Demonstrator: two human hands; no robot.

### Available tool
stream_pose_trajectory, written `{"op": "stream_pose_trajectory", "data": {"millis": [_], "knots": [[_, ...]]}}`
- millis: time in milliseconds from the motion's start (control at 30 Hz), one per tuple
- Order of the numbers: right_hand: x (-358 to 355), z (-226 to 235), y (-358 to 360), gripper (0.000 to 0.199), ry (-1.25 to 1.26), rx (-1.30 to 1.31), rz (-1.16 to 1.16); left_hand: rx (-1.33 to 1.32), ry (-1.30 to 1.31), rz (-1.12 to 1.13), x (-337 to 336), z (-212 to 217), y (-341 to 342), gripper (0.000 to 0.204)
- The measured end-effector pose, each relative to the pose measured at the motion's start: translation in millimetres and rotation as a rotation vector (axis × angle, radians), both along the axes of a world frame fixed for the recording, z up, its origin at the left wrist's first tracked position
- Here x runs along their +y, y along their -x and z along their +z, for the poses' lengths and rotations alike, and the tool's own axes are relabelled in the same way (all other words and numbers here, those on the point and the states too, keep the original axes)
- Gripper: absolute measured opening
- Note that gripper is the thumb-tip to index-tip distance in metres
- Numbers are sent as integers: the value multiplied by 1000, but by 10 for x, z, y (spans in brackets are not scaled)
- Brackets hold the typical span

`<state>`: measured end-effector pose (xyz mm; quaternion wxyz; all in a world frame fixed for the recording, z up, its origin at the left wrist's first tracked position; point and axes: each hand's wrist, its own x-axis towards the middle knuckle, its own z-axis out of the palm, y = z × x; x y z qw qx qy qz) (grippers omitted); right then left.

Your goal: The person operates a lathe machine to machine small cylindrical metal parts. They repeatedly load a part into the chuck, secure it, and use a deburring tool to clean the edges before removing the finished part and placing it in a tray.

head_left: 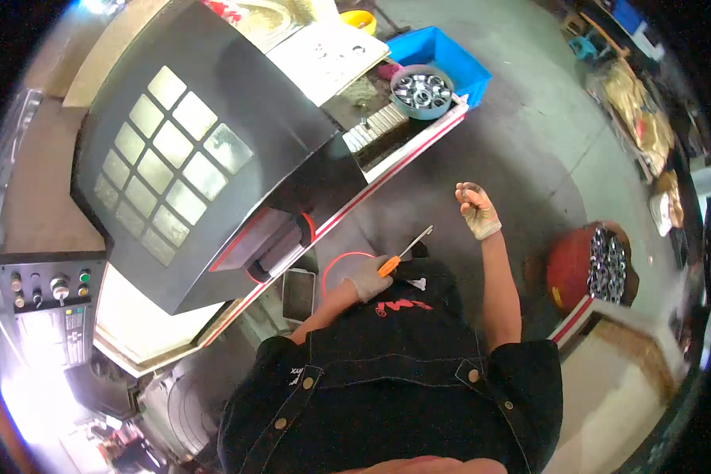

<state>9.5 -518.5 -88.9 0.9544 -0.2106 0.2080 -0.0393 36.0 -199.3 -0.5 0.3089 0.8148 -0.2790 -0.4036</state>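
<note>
Here, at your left, the machine's dark door (205, 150) and its red-edged sill (387, 170) close in. Your gloved left hand (367, 276) grips an orange-handled tool (403, 253), its blade aimed up-right. Your right hand (476, 209) pinches a small metal ring (472, 188) over open grey floor (529, 134); a red bin of rings (588, 268) stands further right.

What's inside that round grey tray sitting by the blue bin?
The round grey tray holds a heap of shiny metal rings, piled close together. Its floor and any lower layers are covered by the top ones. The blue bin behind it is partly blocked, so its contents cannot be seen.
</note>
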Motion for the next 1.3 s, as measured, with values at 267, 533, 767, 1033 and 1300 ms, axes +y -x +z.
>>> {"op": "stream_pose_trajectory", "data": {"millis": [267, 533, 767, 1033, 1300], "knots": [[-415, -127, -772, 19, 119, -20, 241, -25, -153, 215, -465, 174, -187, 40], [-33, -278, -1306, 52, 237, 195, 684, -31, -161, 459, -256, 200, -69, 31], [576, -144, -1958, 38, 453, 149, 345, -190, -24, 654, 140, -6, -16, 38], [1012, 798, -2505, 38, -62, -28, 387, -472, 351, 764, 584, 276, -112, 59], [1303, 517, -2460, 45, 1110, -346, 217, -441, 469, 924, 1083, -327, 188, 40]]}}
